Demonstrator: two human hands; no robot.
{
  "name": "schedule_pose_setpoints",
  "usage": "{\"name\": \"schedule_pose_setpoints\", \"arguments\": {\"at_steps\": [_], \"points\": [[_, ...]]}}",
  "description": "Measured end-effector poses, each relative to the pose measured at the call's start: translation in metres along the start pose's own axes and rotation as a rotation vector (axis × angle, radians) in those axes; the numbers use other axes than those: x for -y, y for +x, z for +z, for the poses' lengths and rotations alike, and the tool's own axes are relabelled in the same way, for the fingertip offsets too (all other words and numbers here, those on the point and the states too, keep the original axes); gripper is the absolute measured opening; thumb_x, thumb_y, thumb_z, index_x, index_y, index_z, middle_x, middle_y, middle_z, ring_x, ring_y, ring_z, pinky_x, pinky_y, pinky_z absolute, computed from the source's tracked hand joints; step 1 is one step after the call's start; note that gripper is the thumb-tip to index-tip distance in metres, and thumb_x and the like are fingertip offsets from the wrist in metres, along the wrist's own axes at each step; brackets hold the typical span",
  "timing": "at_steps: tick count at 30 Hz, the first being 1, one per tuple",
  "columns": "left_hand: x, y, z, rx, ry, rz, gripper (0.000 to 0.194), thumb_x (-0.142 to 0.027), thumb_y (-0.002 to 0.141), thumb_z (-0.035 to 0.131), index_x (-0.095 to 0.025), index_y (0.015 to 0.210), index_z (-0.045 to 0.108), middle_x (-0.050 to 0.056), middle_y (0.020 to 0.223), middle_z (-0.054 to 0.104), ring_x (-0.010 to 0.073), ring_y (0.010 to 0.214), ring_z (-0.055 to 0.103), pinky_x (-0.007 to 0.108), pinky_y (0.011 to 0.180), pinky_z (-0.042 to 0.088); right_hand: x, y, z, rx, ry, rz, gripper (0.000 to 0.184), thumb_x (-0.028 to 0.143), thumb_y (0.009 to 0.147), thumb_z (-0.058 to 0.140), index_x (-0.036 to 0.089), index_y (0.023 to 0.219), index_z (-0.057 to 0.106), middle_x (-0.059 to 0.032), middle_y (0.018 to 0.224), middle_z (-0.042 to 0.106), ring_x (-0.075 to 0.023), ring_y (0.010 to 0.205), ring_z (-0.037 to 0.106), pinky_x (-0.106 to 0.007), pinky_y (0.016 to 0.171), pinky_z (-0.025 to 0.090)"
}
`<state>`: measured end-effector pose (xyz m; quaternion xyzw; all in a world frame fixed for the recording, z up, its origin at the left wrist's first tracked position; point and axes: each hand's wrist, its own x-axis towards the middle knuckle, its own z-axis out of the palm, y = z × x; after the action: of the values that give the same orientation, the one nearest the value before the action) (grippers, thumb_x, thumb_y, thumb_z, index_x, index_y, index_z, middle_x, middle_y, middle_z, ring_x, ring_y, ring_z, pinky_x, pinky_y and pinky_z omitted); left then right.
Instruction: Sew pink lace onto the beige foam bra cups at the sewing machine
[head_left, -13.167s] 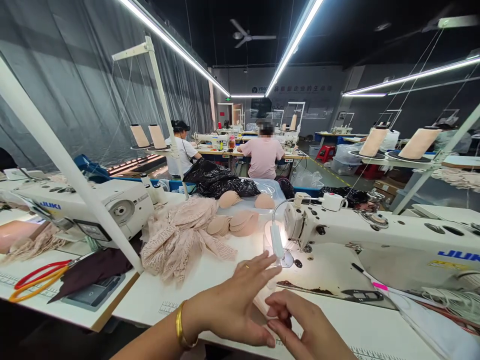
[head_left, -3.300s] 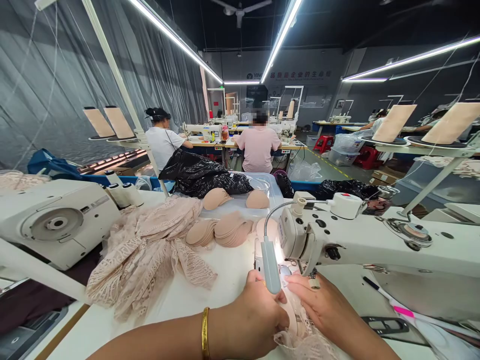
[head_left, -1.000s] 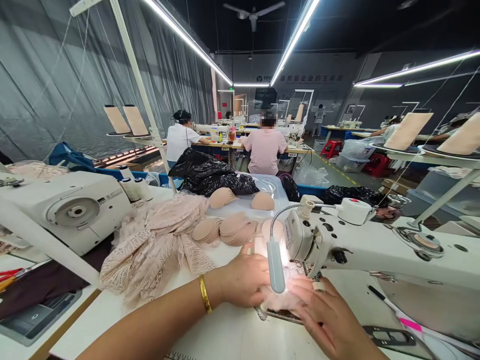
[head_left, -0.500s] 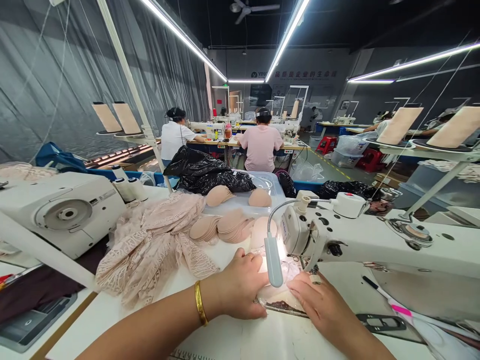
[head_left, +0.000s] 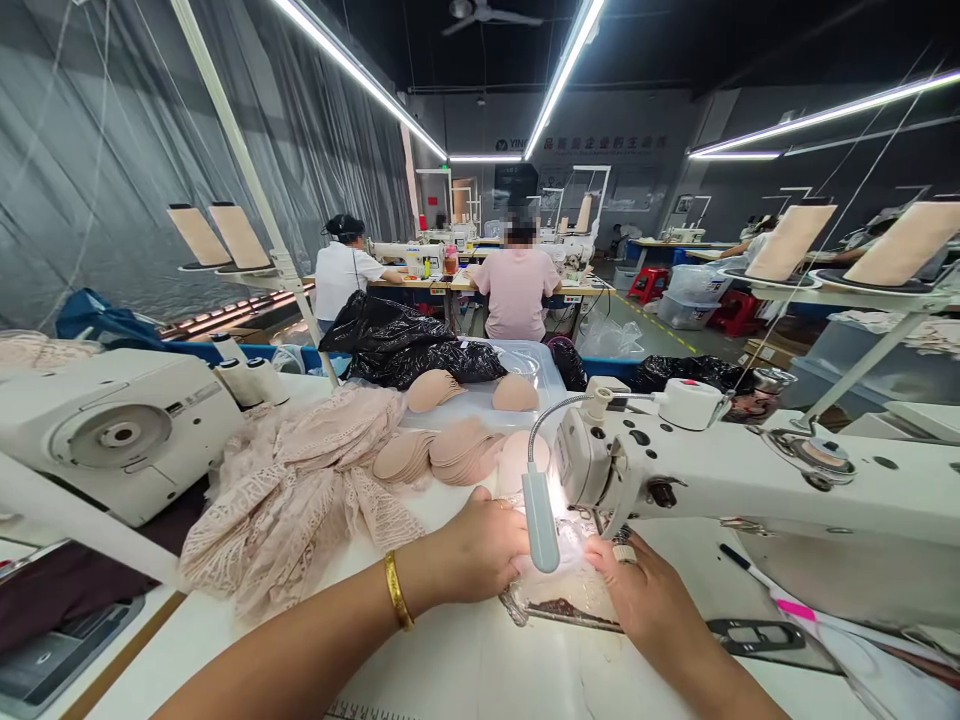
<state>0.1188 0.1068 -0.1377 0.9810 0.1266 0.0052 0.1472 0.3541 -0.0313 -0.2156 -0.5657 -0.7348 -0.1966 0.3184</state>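
Pale pink fabric (head_left: 574, 545) lies under the head of a white sewing machine (head_left: 697, 455), lit brightly by a grey gooseneck lamp (head_left: 541, 525). My left hand (head_left: 480, 545), with a gold bangle at its wrist, is closed at the fabric's left side; the lamp hides part of its fingertips. At the right edge, just in front of the needle area, my right hand (head_left: 649, 590) pinches the cloth between thumb and fingers. A pale moulded cup (head_left: 521, 460) sits behind the lamp. Stacks of beige cups (head_left: 461, 452) stand left of it.
A heap of pale pink lace (head_left: 300, 480) covers the table's left part, beside another sewing machine (head_left: 120, 430). Behind are a clear plastic bin (head_left: 544, 365) and black bags (head_left: 412, 345). A pen (head_left: 750, 565) and a dark flat tool (head_left: 757, 636) lie at right. Two co-workers sit ahead.
My left hand has lifted its thumb from the front edge and drawn in towards the fabric. My right hand has shifted slightly, its fingers still at the cloth. The view has moved a little.
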Motion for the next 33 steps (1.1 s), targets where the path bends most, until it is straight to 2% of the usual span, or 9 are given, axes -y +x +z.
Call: {"name": "schedule_pose_setpoints", "arguments": {"at_steps": [2,5,10,14,19,22,25,30,33], "points": [[0.000,0.003,0.003,-0.034,-0.009,-0.007,0.023,-0.010,0.094,0.062,-0.017,0.075,0.050,-0.001,0.091,0.071,0.0190,0.085,0.058,0.038,0.074,0.026,0.004,0.000,-0.002,0.043,0.000,-0.031,0.033,0.039,0.119,0.036,0.024,0.123,0.065,-0.0060,0.099,0.081,-0.0246,0.088,0.077,-0.038,0.079,0.063],[-0.003,0.005,0.006,-0.083,-0.035,-0.013,0.020,-0.019,0.101,0.059,-0.019,0.081,0.057,0.001,0.097,0.073,0.0213,0.091,0.060,0.037,0.076,0.028,0.012,-0.002,0.001,0.080,-0.062,-0.103,0.067,0.067,0.114,0.035,0.013,0.148,0.056,-0.0163,0.118,0.080,-0.0313,0.101,0.077,-0.044,0.086,0.062],[-0.006,-0.001,0.001,-0.066,-0.075,-0.006,0.036,-0.048,0.111,0.053,-0.021,0.089,0.063,0.005,0.110,0.072,0.0257,0.100,0.060,0.036,0.081,0.033,0.016,0.000,0.007,-0.005,-0.071,-0.092,0.030,0.012,0.111,0.035,0.019,0.114,0.064,-0.0078,0.093,0.078,-0.0249,0.077,0.068,-0.041,0.078,0.055],[0.008,-0.011,-0.005,0.101,-0.063,0.100,0.054,-0.071,0.087,0.078,-0.028,0.118,0.068,0.008,0.129,0.067,0.0336,0.112,0.057,0.041,0.091,0.035,0.004,0.004,-0.004,0.025,0.026,-0.089,0.029,0.004,0.102,0.042,0.022,0.109,0.064,-0.0066,0.089,0.072,-0.0253,0.084,0.064,-0.037,0.074,0.055],[0.017,-0.015,-0.005,0.154,0.016,0.134,0.038,-0.046,0.082,0.091,-0.027,0.108,0.069,0.007,0.126,0.065,0.0335,0.116,0.054,0.040,0.088,0.032,-0.009,0.006,-0.020,0.184,0.158,-0.067,0.032,0.003,0.098,0.043,0.025,0.094,0.066,-0.0044,0.084,0.066,-0.0232,0.082,0.064,-0.033,0.070,0.057],[0.010,-0.009,0.000,0.055,0.019,0.150,0.017,-0.026,0.089,0.080,-0.024,0.096,0.064,0.005,0.119,0.068,0.0297,0.111,0.055,0.039,0.083,0.028,-0.011,0.007,-0.028,0.290,0.186,-0.018,0.033,0.007,0.100,0.044,0.027,0.089,0.067,-0.0032,0.079,0.064,-0.0236,0.082,0.065,-0.033,0.069,0.059],[0.003,-0.003,0.004,0.008,0.021,0.188,0.018,-0.009,0.085,0.068,-0.020,0.084,0.053,0.000,0.100,0.068,0.0223,0.094,0.056,0.039,0.082,0.026,-0.014,0.009,-0.038,0.346,0.258,0.023,0.030,0.013,0.101,0.047,0.029,0.087,0.068,-0.0018,0.075,0.063,-0.0236,0.076,0.066,-0.032,0.063,0.060],[0.003,0.002,0.006,-0.006,0.064,0.224,0.020,-0.004,0.083,0.066,-0.019,0.081,0.053,-0.002,0.095,0.068,0.0215,0.090,0.057,0.043,0.087,0.028,-0.015,0.013,-0.036,0.318,0.558,0.157,0.031,0.023,0.109,0.046,0.030,0.114,0.075,-0.0047,0.100,0.079,-0.0245,0.093,0.077,-0.035,0.088,0.066],[0.006,0.003,0.009,-0.013,0.104,0.226,0.022,0.002,0.079,0.065,-0.019,0.080,0.057,-0.001,0.099,0.070,0.0244,0.096,0.061,0.044,0.089,0.030,-0.009,0.011,-0.019,0.303,0.441,0.072,0.039,0.017,0.106,0.045,0.031,0.128,0.074,-0.0069,0.120,0.081,-0.0262,0.106,0.078,-0.038,0.095,0.065]]}}
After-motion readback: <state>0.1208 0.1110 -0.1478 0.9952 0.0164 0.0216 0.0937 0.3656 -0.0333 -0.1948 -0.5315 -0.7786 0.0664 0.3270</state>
